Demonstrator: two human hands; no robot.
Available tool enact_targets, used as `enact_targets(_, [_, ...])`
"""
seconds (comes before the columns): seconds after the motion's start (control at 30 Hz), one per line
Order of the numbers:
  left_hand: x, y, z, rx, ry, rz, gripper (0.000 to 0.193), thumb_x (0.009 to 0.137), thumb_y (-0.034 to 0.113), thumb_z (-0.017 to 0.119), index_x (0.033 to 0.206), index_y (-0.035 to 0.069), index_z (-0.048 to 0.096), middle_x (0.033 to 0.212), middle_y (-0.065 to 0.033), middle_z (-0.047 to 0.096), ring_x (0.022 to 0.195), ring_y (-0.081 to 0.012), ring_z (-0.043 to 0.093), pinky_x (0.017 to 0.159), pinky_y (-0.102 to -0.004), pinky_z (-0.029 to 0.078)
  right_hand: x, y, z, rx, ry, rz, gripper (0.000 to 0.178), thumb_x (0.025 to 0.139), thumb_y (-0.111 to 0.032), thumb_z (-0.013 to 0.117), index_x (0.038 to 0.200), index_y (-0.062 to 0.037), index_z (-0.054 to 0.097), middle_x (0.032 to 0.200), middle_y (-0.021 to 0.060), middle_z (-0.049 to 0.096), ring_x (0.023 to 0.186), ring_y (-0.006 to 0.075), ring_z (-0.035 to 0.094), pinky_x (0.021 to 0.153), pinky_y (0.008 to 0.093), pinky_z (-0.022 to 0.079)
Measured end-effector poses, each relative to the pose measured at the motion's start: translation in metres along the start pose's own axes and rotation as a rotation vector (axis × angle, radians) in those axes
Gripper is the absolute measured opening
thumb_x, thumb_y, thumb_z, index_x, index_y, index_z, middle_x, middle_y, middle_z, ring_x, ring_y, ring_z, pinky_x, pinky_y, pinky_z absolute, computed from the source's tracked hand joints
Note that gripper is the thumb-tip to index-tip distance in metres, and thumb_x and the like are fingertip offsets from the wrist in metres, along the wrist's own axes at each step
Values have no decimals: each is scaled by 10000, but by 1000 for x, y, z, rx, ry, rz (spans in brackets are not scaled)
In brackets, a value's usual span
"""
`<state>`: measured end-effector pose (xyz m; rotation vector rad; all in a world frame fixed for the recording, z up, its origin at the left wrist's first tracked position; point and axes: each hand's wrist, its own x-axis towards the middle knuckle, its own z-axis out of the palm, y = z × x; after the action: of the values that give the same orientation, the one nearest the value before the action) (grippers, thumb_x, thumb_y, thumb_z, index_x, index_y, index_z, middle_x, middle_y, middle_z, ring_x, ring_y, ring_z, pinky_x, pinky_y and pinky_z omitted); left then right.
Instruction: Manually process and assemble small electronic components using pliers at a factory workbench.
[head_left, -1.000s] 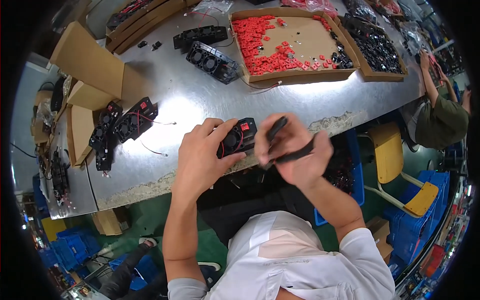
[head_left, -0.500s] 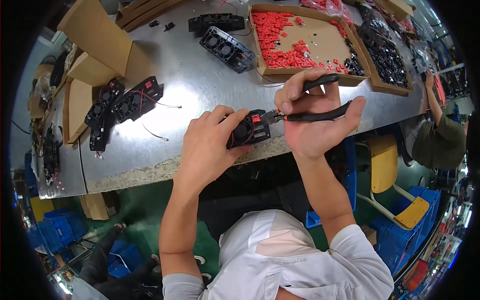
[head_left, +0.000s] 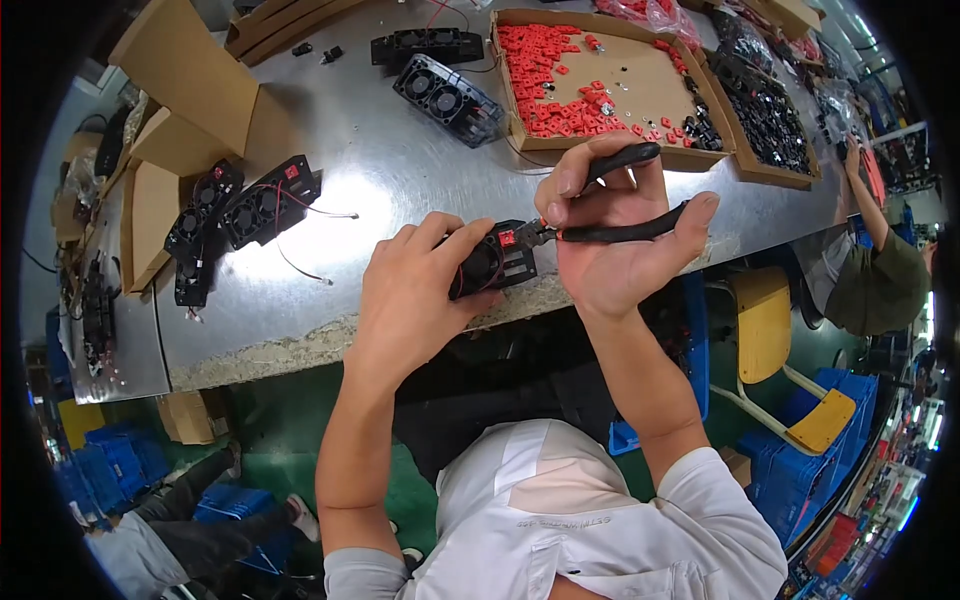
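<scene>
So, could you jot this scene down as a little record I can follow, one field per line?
Left grip: holds a black fan unit near the front edge of the metal table
Right grip: holds black-handled pliers, handles spread apart
Pliers' tips: at the red square piece on the unit; exact contact unclear
Beyond the grips: cardboard tray with red pieces; black parts in another alongside
Left side: more fan units, overlapping
Far right: another person, dark green top
</scene>
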<state>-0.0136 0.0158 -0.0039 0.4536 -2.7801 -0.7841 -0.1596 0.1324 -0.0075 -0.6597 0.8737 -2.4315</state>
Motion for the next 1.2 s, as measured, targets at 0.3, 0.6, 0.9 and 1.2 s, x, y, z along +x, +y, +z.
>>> enact_targets(0.3, [-1,-1,-1,7,15,18,655,653,196,894,1274,136,694,1120,-90,673,982,-331,648,861,-424,519,-2,1,1,-31,-11,-6,925,875,-887,320,1148,-43,584,864,134,581,684,234,498,647,379,401])
enact_targets(0.6, [0,0,-1,-14,-5,3,661,643,195,893,1271,130,696,1120,-91,675,984,-333,647,866,-421,519,-2,2,-1,-78,-29,-9,950,860,-901,324,1166,-38,576,861,144,577,687,243,505,647,379,411])
enact_targets(0.9, [0,-1,0,2,10,18,660,641,182,894,1267,122,696,1120,-90,675,986,-335,646,864,-421,518,-2,5,0,-156,-14,-26,971,850,-914,315,1176,-36,571,852,147,576,689,252,520,650,370,423])
enact_targets(1.2, [0,-1,-1,-10,9,10,655,640,178,895,1261,122,697,1124,-95,674,976,-337,646,855,-423,523,-2,3,4,-153,11,-20,978,852,-914,310,1168,-26,574,845,150,580,669,252,515,631,372,418])
